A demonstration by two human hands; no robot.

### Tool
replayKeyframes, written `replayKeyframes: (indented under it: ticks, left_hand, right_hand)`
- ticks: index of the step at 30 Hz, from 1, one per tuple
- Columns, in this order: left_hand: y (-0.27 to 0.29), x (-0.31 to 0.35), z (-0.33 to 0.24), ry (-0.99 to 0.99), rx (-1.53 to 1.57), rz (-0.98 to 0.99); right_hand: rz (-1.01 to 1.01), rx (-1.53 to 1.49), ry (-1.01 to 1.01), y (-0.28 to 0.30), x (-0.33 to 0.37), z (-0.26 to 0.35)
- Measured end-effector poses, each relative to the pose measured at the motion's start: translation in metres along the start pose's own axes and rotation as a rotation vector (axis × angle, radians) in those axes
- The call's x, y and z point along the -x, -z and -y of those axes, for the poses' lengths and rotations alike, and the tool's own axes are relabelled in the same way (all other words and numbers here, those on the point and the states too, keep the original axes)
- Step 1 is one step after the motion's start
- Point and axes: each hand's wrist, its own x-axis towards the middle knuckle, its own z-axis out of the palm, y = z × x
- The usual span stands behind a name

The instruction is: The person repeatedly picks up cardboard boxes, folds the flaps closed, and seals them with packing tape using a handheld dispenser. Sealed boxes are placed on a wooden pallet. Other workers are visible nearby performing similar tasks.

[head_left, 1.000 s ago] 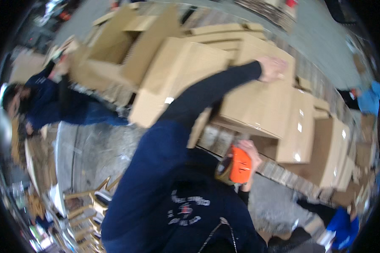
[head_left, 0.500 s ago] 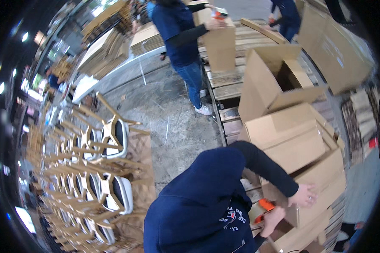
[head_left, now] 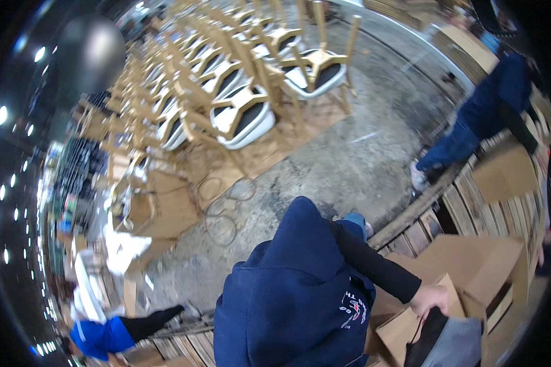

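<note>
My left hand (head_left: pixel 430 300), in a black sleeve, reaches down at the lower right with its fingers curled over the top of a black and grey object (head_left: pixel 450 342). That object looks sheet-like or soft; its kind is unclear. Cardboard flaps (head_left: pixel 404 333) lie right beside and under the hand. An open cardboard box (head_left: pixel 471 260) stands just beyond it. My navy hooded top (head_left: pixel 288 293) fills the lower middle. My right hand does not show.
Upturned wooden chairs (head_left: pixel 242 116) with pale seats stand in rows on the far side. A co-worker (head_left: pixel 483 116) stands at the upper right by a wooden slatted platform (head_left: pixel 404 238). Another person in blue (head_left: pixel 104 336) is at the lower left. A hose (head_left: pixel 220 226) lies on the floor.
The view has swung left, moving the chairs to the upper middle. My left hand has gone from a flat box top to the black and grey object. My right hand and its orange tape dispenser have left view.
</note>
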Motion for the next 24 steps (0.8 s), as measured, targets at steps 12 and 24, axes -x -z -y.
replayKeyframes:
  ticks: [12, 24]
  left_hand:
    - [0.138, -0.045, -0.015, 0.335, 0.17, 0.111]
    - [0.131, -0.193, 0.054, -0.538, -0.5, 0.713]
  right_hand:
    - [-0.363, -0.28, -0.219, 0.01, -0.045, -0.032]
    - [-1.288, -0.855, -0.16, -0.034, 0.074, 0.12]
